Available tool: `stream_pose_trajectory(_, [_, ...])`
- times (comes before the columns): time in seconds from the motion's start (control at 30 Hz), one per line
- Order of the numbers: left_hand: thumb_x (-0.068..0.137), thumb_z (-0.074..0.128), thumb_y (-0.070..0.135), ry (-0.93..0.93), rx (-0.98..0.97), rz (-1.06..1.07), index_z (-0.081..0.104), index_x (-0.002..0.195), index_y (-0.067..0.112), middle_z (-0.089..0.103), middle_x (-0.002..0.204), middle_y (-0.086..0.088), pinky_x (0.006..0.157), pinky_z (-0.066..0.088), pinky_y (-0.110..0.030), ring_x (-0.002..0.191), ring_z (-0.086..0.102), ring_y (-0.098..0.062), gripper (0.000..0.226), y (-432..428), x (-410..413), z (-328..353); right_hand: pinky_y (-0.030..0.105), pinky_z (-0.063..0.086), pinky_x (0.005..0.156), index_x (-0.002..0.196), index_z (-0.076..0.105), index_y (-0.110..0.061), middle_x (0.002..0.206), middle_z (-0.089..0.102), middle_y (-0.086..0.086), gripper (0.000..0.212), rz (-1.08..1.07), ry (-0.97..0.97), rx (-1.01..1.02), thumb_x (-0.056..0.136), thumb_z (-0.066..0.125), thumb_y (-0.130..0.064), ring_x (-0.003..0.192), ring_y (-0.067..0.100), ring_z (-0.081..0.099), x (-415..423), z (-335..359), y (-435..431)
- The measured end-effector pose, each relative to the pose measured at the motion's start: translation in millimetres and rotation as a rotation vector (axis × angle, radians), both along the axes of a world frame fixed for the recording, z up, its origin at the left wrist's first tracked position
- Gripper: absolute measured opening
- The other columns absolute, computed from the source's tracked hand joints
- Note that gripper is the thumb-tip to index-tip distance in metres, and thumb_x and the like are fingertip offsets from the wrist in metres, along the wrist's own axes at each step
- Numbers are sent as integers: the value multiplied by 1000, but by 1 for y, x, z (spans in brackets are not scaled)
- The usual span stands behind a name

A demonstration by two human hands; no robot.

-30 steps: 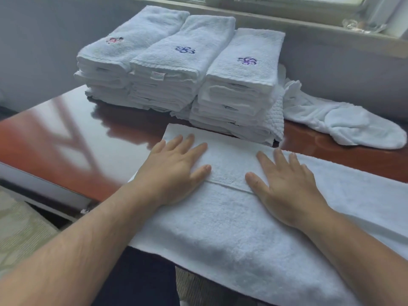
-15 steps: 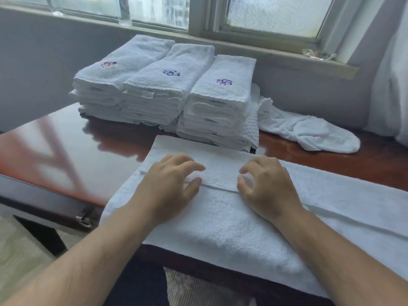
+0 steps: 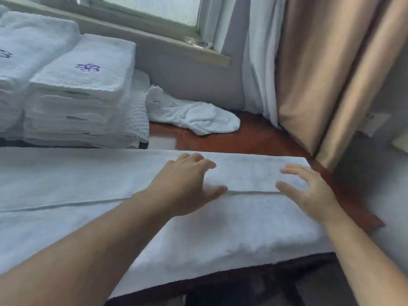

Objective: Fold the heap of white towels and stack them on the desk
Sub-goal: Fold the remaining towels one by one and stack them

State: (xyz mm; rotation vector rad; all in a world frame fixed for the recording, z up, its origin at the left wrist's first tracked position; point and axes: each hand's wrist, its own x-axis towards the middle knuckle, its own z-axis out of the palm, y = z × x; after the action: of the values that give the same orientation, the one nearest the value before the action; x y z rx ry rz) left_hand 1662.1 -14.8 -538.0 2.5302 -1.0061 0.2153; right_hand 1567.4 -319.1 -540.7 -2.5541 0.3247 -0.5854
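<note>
Long white terry towel (image 3: 66,180) lies left-to-right across glossy red-brown surface (image 3: 254,138) | left hand (image 3: 187,186), right hand (image 3: 309,192) both spread, gripping nothing | right hand nearer towel's right end.

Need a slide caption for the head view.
Left hand and right hand open over the lengthwise-folded towel on the desk, folded stacks behind.

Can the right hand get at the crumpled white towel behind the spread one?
Probably yes: the right hand is open at the right end of the flat white towel, and only bare red-brown desk lies between it and the crumpled white towel.
</note>
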Motion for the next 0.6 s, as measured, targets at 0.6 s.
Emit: stream_pose_trajectory(0.6, [82, 73, 12, -318, 100, -54, 67, 82, 22, 56, 79, 3, 59, 42, -38, 69, 49, -24, 12, -46, -16, -19, 41, 47, 97, 114, 68, -20, 115, 68, 7, 27, -613, -264, 139, 92, 52, -17, 108, 31, 60, 26, -12, -59])
